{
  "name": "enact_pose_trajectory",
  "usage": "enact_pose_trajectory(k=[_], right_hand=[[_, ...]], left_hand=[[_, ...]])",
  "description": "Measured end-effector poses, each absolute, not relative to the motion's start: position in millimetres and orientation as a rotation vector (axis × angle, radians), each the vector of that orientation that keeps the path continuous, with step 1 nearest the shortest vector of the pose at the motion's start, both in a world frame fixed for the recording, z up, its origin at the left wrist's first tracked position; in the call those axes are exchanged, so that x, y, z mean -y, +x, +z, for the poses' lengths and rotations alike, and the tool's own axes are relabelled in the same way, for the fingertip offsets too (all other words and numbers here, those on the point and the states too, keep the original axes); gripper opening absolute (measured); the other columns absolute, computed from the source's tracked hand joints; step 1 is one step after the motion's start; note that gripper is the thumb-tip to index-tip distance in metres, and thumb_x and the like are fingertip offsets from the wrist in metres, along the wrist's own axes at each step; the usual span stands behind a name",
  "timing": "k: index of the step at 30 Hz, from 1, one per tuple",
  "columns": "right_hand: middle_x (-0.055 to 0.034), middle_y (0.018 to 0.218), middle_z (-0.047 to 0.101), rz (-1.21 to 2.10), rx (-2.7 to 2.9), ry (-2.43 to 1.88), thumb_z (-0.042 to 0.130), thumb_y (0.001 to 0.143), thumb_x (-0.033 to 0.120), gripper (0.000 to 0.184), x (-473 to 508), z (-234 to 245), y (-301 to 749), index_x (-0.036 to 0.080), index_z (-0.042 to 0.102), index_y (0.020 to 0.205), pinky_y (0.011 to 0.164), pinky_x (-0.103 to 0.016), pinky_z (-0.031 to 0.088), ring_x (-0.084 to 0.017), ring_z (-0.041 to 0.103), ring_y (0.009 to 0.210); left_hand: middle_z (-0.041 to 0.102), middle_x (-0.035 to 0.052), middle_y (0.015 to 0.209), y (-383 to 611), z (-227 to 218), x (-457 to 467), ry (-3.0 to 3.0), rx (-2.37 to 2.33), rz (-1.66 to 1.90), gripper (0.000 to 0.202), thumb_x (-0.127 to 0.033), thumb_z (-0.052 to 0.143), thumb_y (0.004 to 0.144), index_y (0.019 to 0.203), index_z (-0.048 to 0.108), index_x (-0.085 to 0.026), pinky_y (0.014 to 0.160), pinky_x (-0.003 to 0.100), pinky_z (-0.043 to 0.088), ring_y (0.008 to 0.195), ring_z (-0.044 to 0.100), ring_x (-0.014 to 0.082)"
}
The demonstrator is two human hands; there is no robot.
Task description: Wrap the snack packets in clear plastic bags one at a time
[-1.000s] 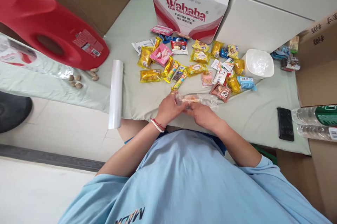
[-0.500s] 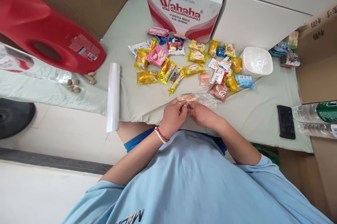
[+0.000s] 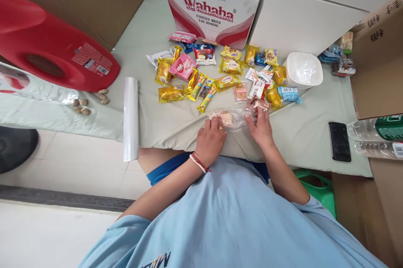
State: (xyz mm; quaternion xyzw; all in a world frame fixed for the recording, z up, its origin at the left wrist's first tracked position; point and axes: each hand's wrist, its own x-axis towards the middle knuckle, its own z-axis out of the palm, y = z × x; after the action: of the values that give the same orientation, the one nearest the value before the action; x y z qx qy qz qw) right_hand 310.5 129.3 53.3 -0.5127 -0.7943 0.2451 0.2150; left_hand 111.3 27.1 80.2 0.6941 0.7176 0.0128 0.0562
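Observation:
A crumpled sheet of clear plastic film [image 3: 238,122] lies near the table's front edge, with a pale pinkish snack piece [image 3: 226,117] inside or under it. My left hand [image 3: 211,138] lies palm down at the film's near left side, fingers stretched forward and touching it. At the film's right end is my right hand [image 3: 262,130], thumb and fingers apart. Its fingertips reach the near edge of a brown snack packet [image 3: 260,103]; whether they touch the packet or just the film is unclear. Several wrapped snacks, among them a pink packet [image 3: 182,67], lie beyond both hands.
A roll of plastic film [image 3: 131,119] lies at left, past it a red jug [image 3: 56,49] and several brown nuts [image 3: 81,106]. A white bowl [image 3: 304,69], a phone [image 3: 340,142] and clear bottles [image 3: 374,149] are at right. A Wahaha carton [image 3: 210,7] stands behind.
My hands were together over the film; they have parted. The right has moved right and forward to the brown packet. The left now lies flatter, and the film with the snack piece is more exposed.

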Motion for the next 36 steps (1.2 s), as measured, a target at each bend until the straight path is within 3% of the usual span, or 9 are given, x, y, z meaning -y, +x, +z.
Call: enact_pose_trajectory(k=[5,9,13,17,22,27,30,33,36], right_hand=[[-0.0209,0.153,0.053,0.853,1.850,-1.580,0.061,0.091,0.067,0.081,-133.9,42.7,290.3,0.018,0.045,0.154,0.107,-0.046,0.050,-0.032,0.049,0.142],[-0.0121,0.117,0.072,1.200,1.465,-1.513,0.074,0.079,0.055,0.054,-140.5,43.8,281.8,0.017,0.070,0.117,0.085,-0.039,0.056,-0.025,0.066,0.099],[-0.0008,0.082,0.068,1.299,1.364,-1.390,0.073,0.078,0.046,0.029,-137.8,59.1,267.4,0.020,0.071,0.090,0.071,-0.030,0.050,-0.018,0.059,0.074],[-0.0021,0.082,0.067,1.058,1.931,-1.303,0.062,0.091,0.031,0.012,-127.5,79.6,235.4,0.021,0.067,0.085,0.073,-0.030,0.046,-0.019,0.059,0.076],[-0.0086,0.094,0.069,0.769,2.419,-1.317,0.047,0.100,0.021,0.018,-126.5,85.0,217.0,0.021,0.064,0.093,0.082,-0.034,0.045,-0.025,0.063,0.091],[-0.0110,0.103,0.069,0.725,2.450,-1.281,0.042,0.102,0.022,0.023,-125.2,79.0,228.3,0.020,0.064,0.109,0.086,-0.035,0.047,-0.026,0.063,0.099],[-0.0107,0.105,0.069,0.728,2.444,-1.310,0.042,0.104,0.028,0.023,-123.0,82.7,229.4,0.020,0.063,0.110,0.084,-0.035,0.047,-0.026,0.063,0.099],[-0.0109,0.105,0.069,0.708,2.505,-1.374,0.048,0.104,0.033,0.021,-123.4,90.5,223.0,0.020,0.063,0.109,0.079,-0.034,0.046,-0.027,0.063,0.094],[-0.0121,0.104,0.068,0.635,2.587,-1.431,0.051,0.100,0.024,0.016,-123.8,94.5,215.4,0.019,0.063,0.109,0.075,-0.034,0.045,-0.027,0.062,0.088]], left_hand=[[0.057,0.0213,0.134,113.1,75.3,-28.9,2.120,-2.200,0.037,0.055,-0.033,0.044,0.105,0.153,0.042,-0.006,0.079,0.042,0.057,0.117,0.054,0.0319],[0.060,0.0205,0.126,111.3,75.5,-28.4,2.151,-2.212,0.043,0.049,-0.019,0.038,0.105,0.152,0.044,-0.006,0.073,0.040,0.055,0.112,0.057,0.0304],[0.063,0.0197,0.121,114.0,75.8,-29.6,2.191,-2.177,0.079,0.047,-0.012,0.036,0.103,0.149,0.048,-0.007,0.070,0.040,0.052,0.107,0.060,0.0293],[0.066,0.0200,0.117,117.4,71.1,-32.7,2.244,-2.100,0.184,0.045,-0.012,0.035,0.103,0.143,0.054,-0.004,0.082,0.043,0.053,0.107,0.062,0.0303],[0.065,0.0246,0.133,104.2,58.6,-24.4,2.213,-1.903,0.592,0.049,-0.013,0.042,0.096,0.142,0.056,-0.006,0.093,0.049,0.051,0.117,0.063,0.0332],[0.070,0.0123,0.138,96.9,45.6,-16.8,1.979,-1.697,0.986,0.055,-0.013,0.038,0.096,0.147,0.056,-0.021,0.102,0.042,0.054,0.130,0.063,0.0238],[0.069,0.0158,0.137,103.0,42.2,-17.9,2.041,-1.723,0.824,0.040,-0.014,0.042,0.096,0.126,0.069,-0.018,0.094,0.042,0.058,0.118,0.069,0.0259],[0.069,0.0216,0.135,107.6,44.5,-12.8,2.168,-1.720,0.574,0.024,-0.014,0.049,0.093,0.085,0.072,-0.016,0.075,0.041,0.058,0.083,0.072,0.0236],[0.074,0.0158,0.121,103.4,50.2,-2.4,2.118,-1.631,0.827,0.024,-0.015,0.049,0.093,0.080,0.069,-0.018,0.074,0.037,0.057,0.080,0.071,0.0203]])
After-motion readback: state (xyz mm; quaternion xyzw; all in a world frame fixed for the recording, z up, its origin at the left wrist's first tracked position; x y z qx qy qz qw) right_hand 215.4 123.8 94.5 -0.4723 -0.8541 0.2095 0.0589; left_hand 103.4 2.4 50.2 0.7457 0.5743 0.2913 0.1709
